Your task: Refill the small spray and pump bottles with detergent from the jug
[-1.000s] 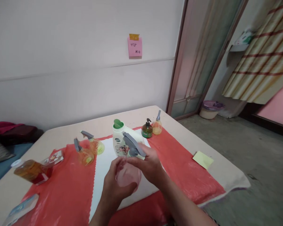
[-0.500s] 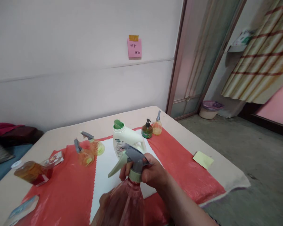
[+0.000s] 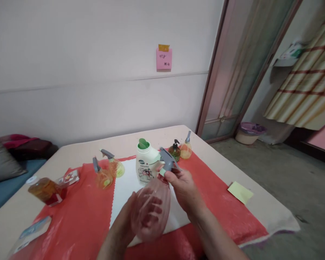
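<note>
A clear pink spray bottle [image 3: 151, 220] is tilted in front of me, its base toward me and its grey trigger head [image 3: 167, 159] pointing away. My left hand [image 3: 126, 218] cups the body from the left, and some fingers show through the plastic. Around the neck and trigger head closes my right hand [image 3: 182, 186]. Right behind the sprayer, a white detergent jug [image 3: 144, 169] with a green spout stands upright on a white cloth [image 3: 124, 195]. Whether the trigger head is screwed tight cannot be made out.
On the red sheet [image 3: 81, 220] at left stand two yellowish spray bottles [image 3: 104, 178]. A bottle of amber liquid [image 3: 46, 191] lies farther left. Back right are a dark pump bottle [image 3: 174, 151] and another yellow sprayer [image 3: 186, 150]. A yellow note [image 3: 240, 192] lies near the right edge.
The pink spray bottle has tipped away from me, its head moving up and right and its base coming into view. Both hands stay on it. The camera view has shifted slightly left.
</note>
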